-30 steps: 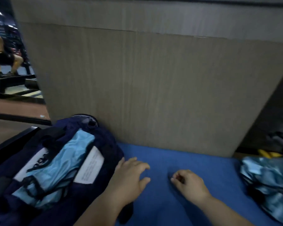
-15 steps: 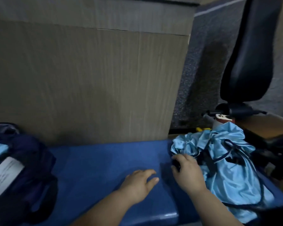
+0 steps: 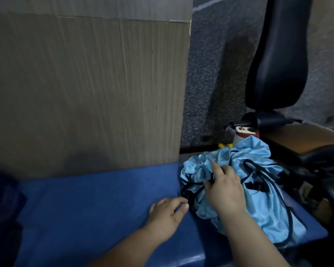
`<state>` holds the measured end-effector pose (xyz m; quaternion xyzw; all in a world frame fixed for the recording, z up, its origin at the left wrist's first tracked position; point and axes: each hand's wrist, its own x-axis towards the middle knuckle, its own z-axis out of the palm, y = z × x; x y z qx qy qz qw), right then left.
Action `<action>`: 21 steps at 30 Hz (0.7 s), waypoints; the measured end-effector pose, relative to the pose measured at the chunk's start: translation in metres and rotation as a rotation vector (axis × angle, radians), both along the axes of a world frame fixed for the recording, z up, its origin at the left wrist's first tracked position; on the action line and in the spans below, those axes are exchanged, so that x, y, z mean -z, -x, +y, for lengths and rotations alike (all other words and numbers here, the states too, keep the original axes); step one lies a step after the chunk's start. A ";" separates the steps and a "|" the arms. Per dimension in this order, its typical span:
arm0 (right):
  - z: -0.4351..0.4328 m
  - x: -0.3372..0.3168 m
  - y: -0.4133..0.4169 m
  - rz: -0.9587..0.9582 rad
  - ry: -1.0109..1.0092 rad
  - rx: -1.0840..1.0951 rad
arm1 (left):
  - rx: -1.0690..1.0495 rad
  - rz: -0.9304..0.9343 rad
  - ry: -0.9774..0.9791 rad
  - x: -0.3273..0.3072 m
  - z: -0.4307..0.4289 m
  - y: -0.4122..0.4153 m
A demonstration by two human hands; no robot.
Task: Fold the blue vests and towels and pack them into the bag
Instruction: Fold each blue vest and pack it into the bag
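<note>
Head view: our right hand rests spread on crumpled blue vests we judge not yet folded, left hand flat alongside.

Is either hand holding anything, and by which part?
Nothing is gripped: the right hand lies spread on the crumpled vests, the left hand rests on the bench at their edge.

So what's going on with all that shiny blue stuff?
A person is sorting a crumpled heap of light blue vests with black trim, piled at the right end of a blue padded bench. Their right hand lies on top of the heap with fingers spread, and their left hand rests on the bench at the heap's edge. Nothing here is folded yet. The dark blue bag sits at the far left.
</note>
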<state>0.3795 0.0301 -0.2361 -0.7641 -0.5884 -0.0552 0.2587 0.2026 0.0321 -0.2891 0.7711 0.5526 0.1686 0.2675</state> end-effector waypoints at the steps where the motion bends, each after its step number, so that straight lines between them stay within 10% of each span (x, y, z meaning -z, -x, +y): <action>1: 0.000 -0.005 -0.002 0.044 -0.073 0.008 | -0.007 -0.015 0.014 0.000 0.001 -0.002; 5: -0.001 -0.021 -0.017 -0.032 -0.361 0.205 | -0.039 -0.064 0.030 0.000 0.001 -0.005; 9: -0.003 -0.023 -0.039 0.080 -0.027 0.341 | -0.060 -0.203 0.175 0.003 0.003 0.000; 21: -0.006 -0.025 0.019 0.448 -0.298 -0.281 | -0.096 -0.668 0.374 -0.030 -0.011 0.005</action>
